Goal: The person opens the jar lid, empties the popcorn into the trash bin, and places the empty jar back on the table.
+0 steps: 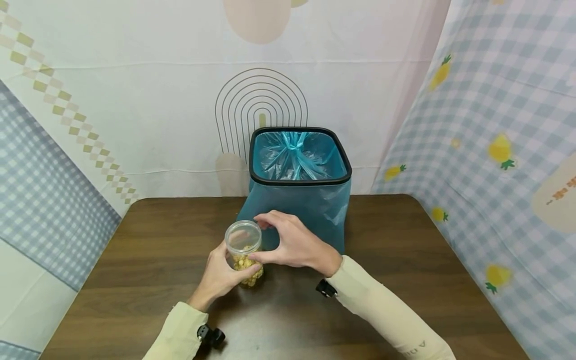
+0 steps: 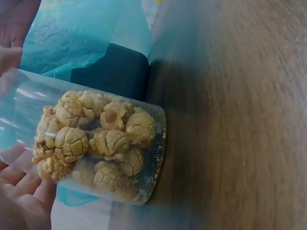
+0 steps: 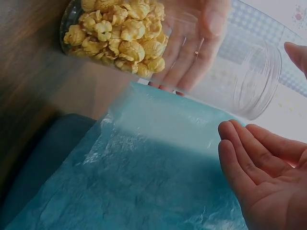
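Brown tabletop [image 1: 166, 245] seemingly bears a jar [image 1: 243, 249] of popcorn [image 2: 109, 142].

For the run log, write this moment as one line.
left grip: holding clear jar | right grip: beside jar's top, holding nothing | popcorn: in jar's lower part | bin: behind jar, blue bag over rim

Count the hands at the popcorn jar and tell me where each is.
2: the left hand, curled around the popcorn jar; the right hand, thumb and fingers apart, near its rim.
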`<state>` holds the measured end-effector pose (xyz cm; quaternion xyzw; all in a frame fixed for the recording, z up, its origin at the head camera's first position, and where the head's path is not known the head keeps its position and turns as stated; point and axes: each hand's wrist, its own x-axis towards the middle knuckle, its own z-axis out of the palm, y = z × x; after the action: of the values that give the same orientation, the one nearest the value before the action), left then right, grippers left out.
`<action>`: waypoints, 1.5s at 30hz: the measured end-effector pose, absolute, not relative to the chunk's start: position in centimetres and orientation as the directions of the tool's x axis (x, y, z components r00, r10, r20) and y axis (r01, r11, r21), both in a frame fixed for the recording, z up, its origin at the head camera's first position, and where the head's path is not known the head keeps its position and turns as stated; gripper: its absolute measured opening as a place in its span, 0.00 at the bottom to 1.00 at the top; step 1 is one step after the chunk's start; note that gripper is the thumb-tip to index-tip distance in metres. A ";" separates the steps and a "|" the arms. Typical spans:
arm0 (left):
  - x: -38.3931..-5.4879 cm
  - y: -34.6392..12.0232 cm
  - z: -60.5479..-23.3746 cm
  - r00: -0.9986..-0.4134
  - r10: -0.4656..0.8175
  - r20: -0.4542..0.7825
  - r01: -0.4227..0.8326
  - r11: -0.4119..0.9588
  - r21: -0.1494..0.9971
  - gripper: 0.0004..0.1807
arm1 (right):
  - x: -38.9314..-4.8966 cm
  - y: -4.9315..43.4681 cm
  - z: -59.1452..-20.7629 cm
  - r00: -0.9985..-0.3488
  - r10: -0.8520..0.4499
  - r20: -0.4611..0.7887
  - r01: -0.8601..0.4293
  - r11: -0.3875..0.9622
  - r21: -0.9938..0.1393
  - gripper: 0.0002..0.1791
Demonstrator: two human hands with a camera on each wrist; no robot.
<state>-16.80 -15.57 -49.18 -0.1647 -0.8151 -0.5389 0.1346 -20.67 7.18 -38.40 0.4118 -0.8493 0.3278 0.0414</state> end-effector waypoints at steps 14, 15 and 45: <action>-16.4 -15.1 -48.7 -0.894 0.153 0.421 0.447 0.349 0.824 0.41 | -20.3 7.1 -38.5 -0.634 -0.672 0.382 -0.757 0.437 -0.486 0.38; -16.3 -15.1 -48.6 -0.894 0.149 0.423 0.447 0.355 0.821 0.41 | -20.2 7.2 -38.6 -0.629 -0.676 0.383 -0.759 0.430 -0.488 0.38; -14.8 -13.6 -47.1 -0.752 0.261 0.605 0.637 0.523 0.566 0.45 | -17.8 11.1 -38.4 -0.680 -0.662 0.315 -0.698 0.454 -0.553 0.37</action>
<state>-14.85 -13.60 -47.09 -0.2669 -0.8418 -0.4092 0.2297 -17.83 11.05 -38.41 0.3990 -0.8523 0.3370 0.0270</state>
